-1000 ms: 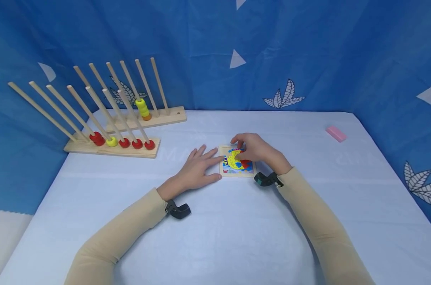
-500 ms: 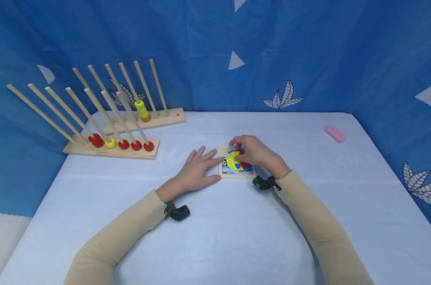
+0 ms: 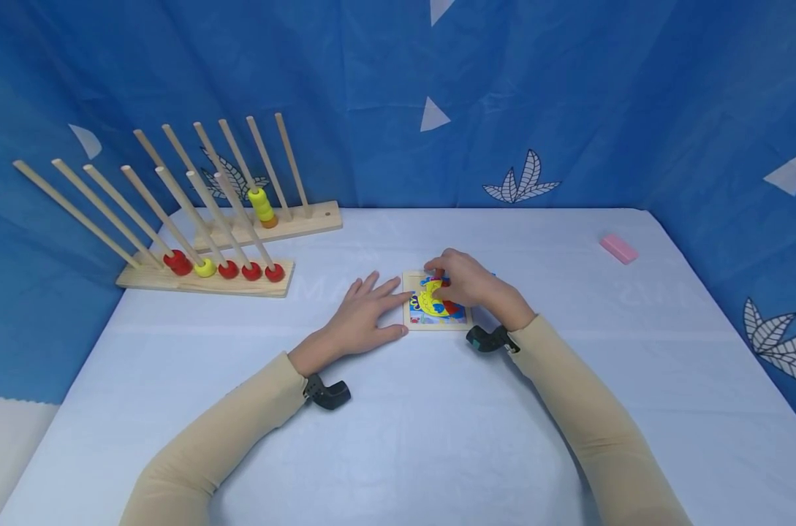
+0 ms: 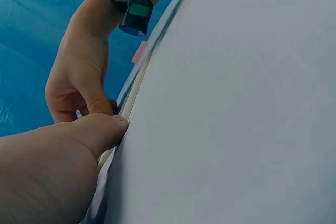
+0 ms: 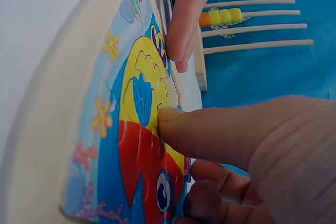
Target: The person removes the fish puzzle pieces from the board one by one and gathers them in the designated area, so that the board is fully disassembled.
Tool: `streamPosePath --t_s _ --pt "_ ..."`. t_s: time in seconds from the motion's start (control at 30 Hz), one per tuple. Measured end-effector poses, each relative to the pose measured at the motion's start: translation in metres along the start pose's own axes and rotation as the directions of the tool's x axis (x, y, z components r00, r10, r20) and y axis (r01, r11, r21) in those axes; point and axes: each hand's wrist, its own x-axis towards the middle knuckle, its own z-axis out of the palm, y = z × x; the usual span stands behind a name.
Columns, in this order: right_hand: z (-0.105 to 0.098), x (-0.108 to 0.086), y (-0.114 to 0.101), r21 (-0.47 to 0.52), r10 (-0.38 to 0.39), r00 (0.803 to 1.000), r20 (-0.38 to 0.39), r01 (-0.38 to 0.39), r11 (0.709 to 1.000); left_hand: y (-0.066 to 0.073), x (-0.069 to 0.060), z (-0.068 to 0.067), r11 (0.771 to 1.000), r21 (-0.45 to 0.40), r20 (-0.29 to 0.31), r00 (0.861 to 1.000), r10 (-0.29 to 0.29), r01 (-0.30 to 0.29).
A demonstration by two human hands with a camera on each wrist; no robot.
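Observation:
A small square wooden puzzle with a yellow and red fish picture lies on the table between the hands. My left hand rests on the table with fingers spread, index finger and thumb touching the puzzle's left edge. Bent over the puzzle's right side is my right hand. In the right wrist view, its thumb presses on a yellow fish puzzle piece, with the other fingers curled at the picture's far side. They appear to pinch a piece there, partly hidden by the hand. The fish's red head shows below the thumb.
Two wooden peg racks stand at the back left: the front rack has red and yellow beads, the rear rack yellow and orange ones. A pink block lies at the back right. Blue printed cloth hangs behind the table.
The right hand has shifted slightly over the puzzle, and a bit of blue now shows behind it. The left hand stays at the puzzle's edge. The whole head view has tilted a little.

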Motion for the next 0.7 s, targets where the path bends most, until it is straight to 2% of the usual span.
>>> streamPosePath --t_s 0.4,0.7 --pt "0.0001 -0.0022 -0.0007 0.043 -0.009 1.000 -0.022 0.009 0.999 -0.0001 -0.0002 -0.0003 1.000 -0.008 0.009 1.000 -0.007 0.007" --pt "-0.0023 -0.0019 0.0056 0.112 -0.025 1.000 -0.015 0.026 0.993 -0.0008 0.0008 0.0000 1.000 -0.004 0.011 1.000 -0.013 0.013"
